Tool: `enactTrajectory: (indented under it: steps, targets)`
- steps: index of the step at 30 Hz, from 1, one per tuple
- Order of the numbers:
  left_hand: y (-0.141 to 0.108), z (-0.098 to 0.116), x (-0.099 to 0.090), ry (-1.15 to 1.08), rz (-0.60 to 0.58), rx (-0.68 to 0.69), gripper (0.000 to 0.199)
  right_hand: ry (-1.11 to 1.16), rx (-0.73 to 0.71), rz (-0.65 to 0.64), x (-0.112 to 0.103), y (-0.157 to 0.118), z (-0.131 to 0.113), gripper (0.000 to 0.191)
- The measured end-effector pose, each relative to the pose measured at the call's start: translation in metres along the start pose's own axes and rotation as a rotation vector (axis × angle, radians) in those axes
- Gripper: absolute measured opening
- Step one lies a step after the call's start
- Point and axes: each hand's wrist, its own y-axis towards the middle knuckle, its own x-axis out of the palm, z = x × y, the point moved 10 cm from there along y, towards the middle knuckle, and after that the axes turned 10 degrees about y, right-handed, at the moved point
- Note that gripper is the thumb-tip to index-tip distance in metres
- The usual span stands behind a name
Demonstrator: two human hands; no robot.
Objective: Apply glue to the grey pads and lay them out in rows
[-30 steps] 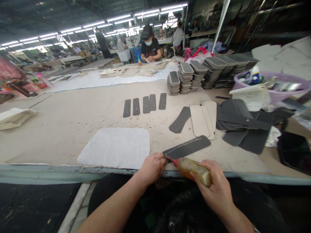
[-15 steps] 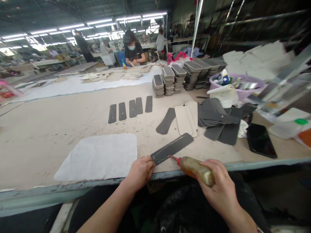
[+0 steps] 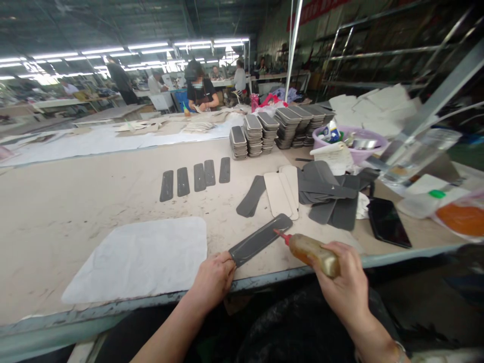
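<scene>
My left hand grips the near-left end of a long dark grey strip with rounded ends, close to the table's front edge. A shiny line of glue runs along the strip's borders. In my right hand is a glue bottle, yellowish and see-through, tilted with its red nozzle at the strip's right-hand edge, toward the far end. Farther back lie several small dark grey pieces in a row, with shiny marks on them. Beige strips and a pile of dark grey strips lie beyond the bottle.
A white sheet lies left of my hands. Stacks of finished-looking pieces stand at the back, beside a purple basket. A black phone lies at right. A co-worker sits across the table.
The nozzle has moved along the strip's right edge toward its far end, and the glue line there has grown longer. My left hand keeps its hold. The view has shifted slightly.
</scene>
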Motion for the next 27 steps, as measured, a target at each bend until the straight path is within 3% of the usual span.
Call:
enactTrajectory:
  steps: [6,17,27]
  targets:
    - [0.001,0.001,0.001,0.001,-0.008,-0.002,0.024,0.222,0.01,-0.205,0.035,-0.004,-0.014,0.025]
    - [0.003,0.002,0.002,0.02,0.036,0.002,0.022,-0.053,0.016,0.062,-0.011,0.024,0.016,0.028]
    - [0.004,0.001,0.005,0.023,0.009,-0.005,0.024,-0.08,0.076,0.067,0.002,0.033,0.041,0.029]
